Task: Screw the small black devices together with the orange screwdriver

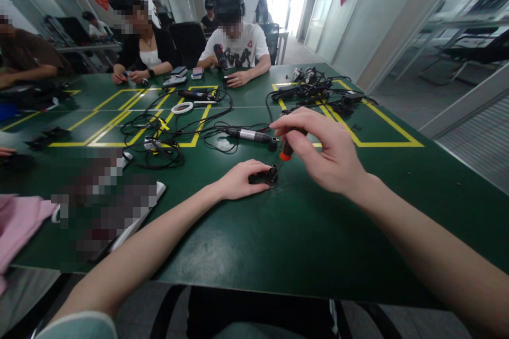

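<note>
My right hand (324,151) is closed around the handle of a screwdriver (285,153), dark with an orange-red collar. Its thin shaft slants down and left to a small black part (272,174) on the green table. Fingers and thumb of my left hand (242,179) grip that part from the left and hold it against the tabletop. The part has a short round post standing up; much of the rest is hidden by my fingers. Whether the screwdriver's tip sits in a screw I cannot tell. Just beyond lies a silver and black cylindrical tool (251,135) with a cable.
Tangled black cables (159,151) lie left of centre, with a white ring (182,108) behind them. Another cable heap (318,90) sits at the back right. Yellow tape (389,144) marks the green table (246,243). Blurred-out flat items lie left. Co-workers sit across the table.
</note>
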Tool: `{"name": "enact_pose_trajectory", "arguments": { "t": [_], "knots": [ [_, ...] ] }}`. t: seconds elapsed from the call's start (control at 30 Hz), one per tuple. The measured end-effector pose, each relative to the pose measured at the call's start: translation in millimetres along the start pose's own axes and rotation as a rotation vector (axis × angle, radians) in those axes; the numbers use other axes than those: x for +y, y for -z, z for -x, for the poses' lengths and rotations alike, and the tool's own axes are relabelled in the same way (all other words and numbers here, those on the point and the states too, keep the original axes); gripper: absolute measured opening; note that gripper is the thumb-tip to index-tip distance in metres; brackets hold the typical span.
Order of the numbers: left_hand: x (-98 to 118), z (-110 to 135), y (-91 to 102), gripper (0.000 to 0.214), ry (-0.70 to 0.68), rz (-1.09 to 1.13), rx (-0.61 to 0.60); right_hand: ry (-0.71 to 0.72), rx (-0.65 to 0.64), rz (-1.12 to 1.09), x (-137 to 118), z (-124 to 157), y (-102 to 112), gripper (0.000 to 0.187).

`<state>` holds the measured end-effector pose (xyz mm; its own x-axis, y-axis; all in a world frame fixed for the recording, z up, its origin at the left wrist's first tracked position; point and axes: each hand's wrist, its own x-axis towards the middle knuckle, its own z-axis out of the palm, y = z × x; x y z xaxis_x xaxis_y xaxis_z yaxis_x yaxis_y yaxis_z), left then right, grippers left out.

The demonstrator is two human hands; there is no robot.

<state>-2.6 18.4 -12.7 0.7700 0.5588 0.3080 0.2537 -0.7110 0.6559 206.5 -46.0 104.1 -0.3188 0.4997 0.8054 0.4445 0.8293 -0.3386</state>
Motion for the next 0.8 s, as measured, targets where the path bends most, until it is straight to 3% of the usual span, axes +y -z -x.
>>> {"name": "enact_pose_trajectory", "arguments": {
  "t": [0.17,0.33,0.47,0.67,0.8],
  "knots": [
    [0.2,0.0,0.0,0.038,-0.009,0.006,-0.002,-0.068,0.015,0.120,-2.8,-2.4,1.9,0.021],
    [-0.8,-0.3,-0.3,0.038,-0.017,0.007,-0.001,-0.074,-0.012,0.135,-3.0,-1.9,2.3,0.039],
    [-1.5,0.1,-0.7,0.040,-0.001,-0.006,-0.007,-0.063,-0.064,0.002,-1.7,1.8,-0.6,0.048],
    [-1.7,0.4,-1.0,0.040,-0.010,-0.008,-0.005,-0.003,-0.035,0.111,-1.7,2.9,-1.0,0.017],
    [-1.3,0.0,-0.6,0.039,-0.009,-0.006,-0.007,0.050,-0.001,0.416,-1.6,2.5,-1.1,0.017]
  ]
}}
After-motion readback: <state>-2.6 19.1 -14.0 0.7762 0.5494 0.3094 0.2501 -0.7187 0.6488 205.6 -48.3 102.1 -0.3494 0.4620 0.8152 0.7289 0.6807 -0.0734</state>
